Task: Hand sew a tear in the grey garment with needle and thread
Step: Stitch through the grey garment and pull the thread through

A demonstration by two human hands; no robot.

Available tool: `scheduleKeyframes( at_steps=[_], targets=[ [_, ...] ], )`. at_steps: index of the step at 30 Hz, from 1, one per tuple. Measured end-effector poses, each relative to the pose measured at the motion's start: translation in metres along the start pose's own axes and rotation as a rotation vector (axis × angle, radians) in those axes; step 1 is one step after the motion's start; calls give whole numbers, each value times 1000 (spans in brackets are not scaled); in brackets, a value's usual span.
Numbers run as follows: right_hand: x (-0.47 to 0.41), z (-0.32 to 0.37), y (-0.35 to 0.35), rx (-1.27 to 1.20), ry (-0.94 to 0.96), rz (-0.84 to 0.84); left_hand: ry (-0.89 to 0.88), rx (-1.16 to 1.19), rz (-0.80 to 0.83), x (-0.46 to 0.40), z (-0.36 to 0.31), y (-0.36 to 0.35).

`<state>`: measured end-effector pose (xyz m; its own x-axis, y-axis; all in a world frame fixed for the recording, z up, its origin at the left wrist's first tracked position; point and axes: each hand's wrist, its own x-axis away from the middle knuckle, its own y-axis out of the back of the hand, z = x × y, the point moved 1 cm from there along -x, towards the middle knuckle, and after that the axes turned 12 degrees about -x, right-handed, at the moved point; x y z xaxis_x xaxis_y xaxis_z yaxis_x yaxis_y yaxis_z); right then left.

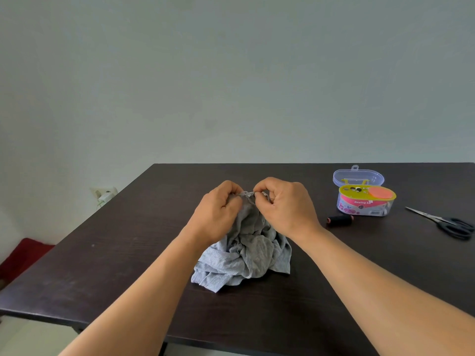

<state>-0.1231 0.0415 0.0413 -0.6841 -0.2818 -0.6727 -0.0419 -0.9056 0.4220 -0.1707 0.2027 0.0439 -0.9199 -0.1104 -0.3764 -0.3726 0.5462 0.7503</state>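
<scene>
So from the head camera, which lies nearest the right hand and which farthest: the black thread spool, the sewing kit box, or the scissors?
Going out from the right hand:
1. Black thread spool, just to its right on the table.
2. Sewing kit box, farther right and a little back.
3. Scissors, far right near the table's edge.

Dark table fills the view; pale wall sits behind; wall socket peeks at left; red cushion lies below.

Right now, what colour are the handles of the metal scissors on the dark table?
Black, seen best in the head view: the scissors lie at the table's right edge.
</scene>
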Motion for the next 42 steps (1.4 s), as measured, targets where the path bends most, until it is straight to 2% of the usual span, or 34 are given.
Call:
scheduleKeyframes(
  at_steps=[5, 21, 30, 34, 42],
  targets=[
    [0, -3, -1, 16, -39, 25, -37, 34, -54, 0, 8, -3],
    [6, -4, 1, 60, -200, 347, 78, 127, -118, 0, 14, -9],
    [-2, 0, 3, -75, -224, 158, 112, 153, -122, -3, 15, -9],
    [-1, -5, 0, -2, -167, 105, 133, 159, -122, -3, 17, -7],
    [3, 6, -5, -141, -176, 116, 117, 173, -120, -5, 18, -5]
  ],
)
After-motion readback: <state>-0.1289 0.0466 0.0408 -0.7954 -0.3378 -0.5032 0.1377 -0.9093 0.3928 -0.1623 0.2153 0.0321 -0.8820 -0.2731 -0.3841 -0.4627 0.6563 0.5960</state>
